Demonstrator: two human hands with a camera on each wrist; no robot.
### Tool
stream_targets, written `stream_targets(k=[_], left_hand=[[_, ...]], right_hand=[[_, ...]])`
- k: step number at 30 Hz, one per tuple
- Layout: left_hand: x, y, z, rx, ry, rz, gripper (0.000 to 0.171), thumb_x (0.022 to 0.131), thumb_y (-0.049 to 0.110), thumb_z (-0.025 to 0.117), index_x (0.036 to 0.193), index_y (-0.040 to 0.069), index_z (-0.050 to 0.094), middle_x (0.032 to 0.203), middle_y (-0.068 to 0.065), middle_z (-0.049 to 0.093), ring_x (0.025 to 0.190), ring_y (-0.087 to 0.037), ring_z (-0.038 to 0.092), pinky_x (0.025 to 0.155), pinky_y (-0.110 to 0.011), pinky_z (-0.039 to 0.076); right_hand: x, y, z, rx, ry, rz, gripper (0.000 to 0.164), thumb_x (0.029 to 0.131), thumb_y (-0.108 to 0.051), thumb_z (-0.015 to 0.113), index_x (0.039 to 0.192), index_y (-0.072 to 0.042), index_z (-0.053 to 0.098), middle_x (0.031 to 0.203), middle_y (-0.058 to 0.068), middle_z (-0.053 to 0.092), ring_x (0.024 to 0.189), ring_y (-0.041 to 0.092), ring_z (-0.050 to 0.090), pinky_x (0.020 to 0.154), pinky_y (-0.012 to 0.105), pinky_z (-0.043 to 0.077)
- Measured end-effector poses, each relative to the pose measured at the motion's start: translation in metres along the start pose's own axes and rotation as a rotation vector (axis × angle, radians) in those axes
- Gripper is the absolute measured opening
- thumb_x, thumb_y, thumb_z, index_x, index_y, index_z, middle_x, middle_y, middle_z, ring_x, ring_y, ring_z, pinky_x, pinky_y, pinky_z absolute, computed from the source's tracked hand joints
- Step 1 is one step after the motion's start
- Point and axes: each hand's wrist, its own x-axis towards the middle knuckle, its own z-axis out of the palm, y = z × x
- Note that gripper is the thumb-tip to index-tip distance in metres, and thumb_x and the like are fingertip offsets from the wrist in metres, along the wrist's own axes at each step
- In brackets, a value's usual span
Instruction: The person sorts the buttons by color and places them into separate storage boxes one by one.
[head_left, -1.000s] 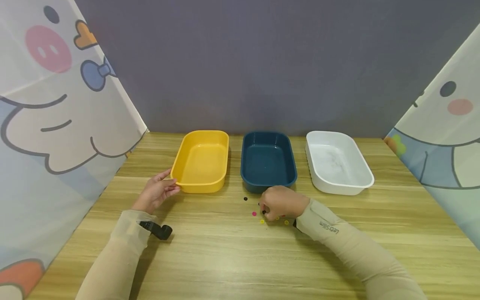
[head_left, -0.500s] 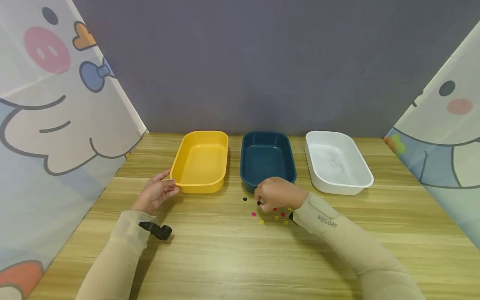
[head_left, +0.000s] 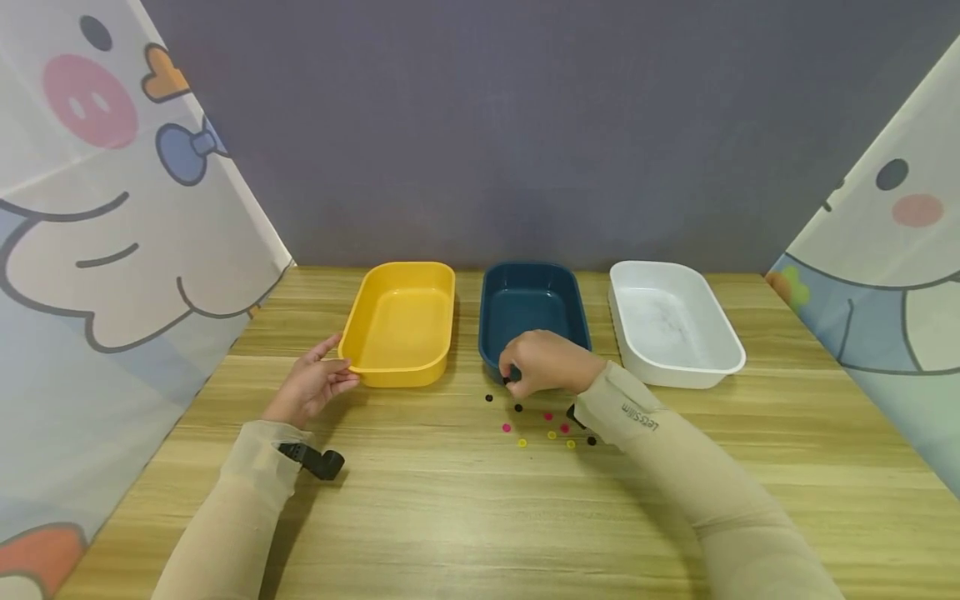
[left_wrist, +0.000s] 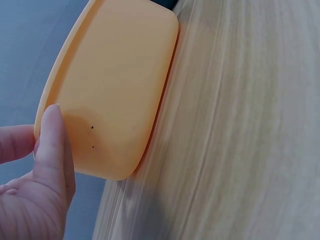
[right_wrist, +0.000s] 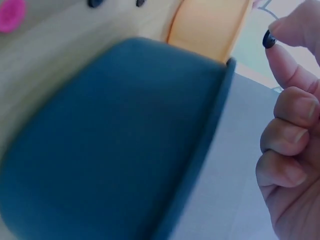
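While the left hand pinches the near left corner of the yellow tray, the right hand holds a black button between thumb and forefinger, higher than the rim of the blue tray and apart from it. Strips of table separate the blue tray from the yellow tray and the white tray. Loose buttons lie near its front edge.

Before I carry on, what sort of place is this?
Probably a small screened-off tabletop booth, though the room beyond isn't visible: there's a wooden table, a plain grey backdrop behind it and cartoon panels on both sides.
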Motion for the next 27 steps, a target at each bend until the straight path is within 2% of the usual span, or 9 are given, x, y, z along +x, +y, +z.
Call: stream_targets(k=[8,17,22,27], left_hand=[[-0.001,0.002,-0.001,0.015,0.003,0.010,0.072,0.098,-0.008,0.038,0.154,0.011,-0.002,0.072,-0.006,0.061,0.061,-0.012,0.064,0.065,-0.022,0.059],[0.003,-0.001,0.002,0.060,0.007,0.013,0.071,0.098,-0.009,0.040,0.155,0.011,0.002,0.072,-0.006,0.060,0.059,-0.012,0.063,0.065,-0.022,0.059],[0.001,-0.004,-0.002,0.050,0.018,0.006,0.070,0.098,-0.008,0.040,0.155,0.012,0.003,0.073,-0.007,0.061,0.060,-0.012,0.064,0.065,-0.022,0.059],[-0.002,-0.005,-0.003,0.039,0.021,0.010,0.070,0.099,-0.006,0.042,0.154,0.012,0.004,0.072,-0.005,0.062,0.061,-0.012,0.064,0.066,-0.022,0.059]], right_hand=[[0.021,0.000,-0.016,-0.052,0.031,0.023,0.010,0.081,-0.015,0.072,0.088,-0.009,0.072,0.081,0.000,0.066,0.056,0.009,0.041,0.057,0.022,0.045],[0.044,0.007,-0.023,-0.002,0.061,0.072,0.010,0.084,-0.015,0.070,0.091,-0.009,0.072,0.086,0.001,0.067,0.059,0.011,0.046,0.060,0.025,0.047],[0.064,0.009,-0.025,0.005,0.035,0.071,0.011,0.085,-0.016,0.069,0.092,-0.008,0.073,0.088,0.003,0.069,0.063,0.012,0.053,0.066,0.026,0.052],[0.081,0.009,-0.029,-0.022,0.009,0.088,0.012,0.086,-0.018,0.069,0.094,-0.009,0.072,0.086,0.002,0.068,0.064,0.013,0.052,0.067,0.026,0.051]])
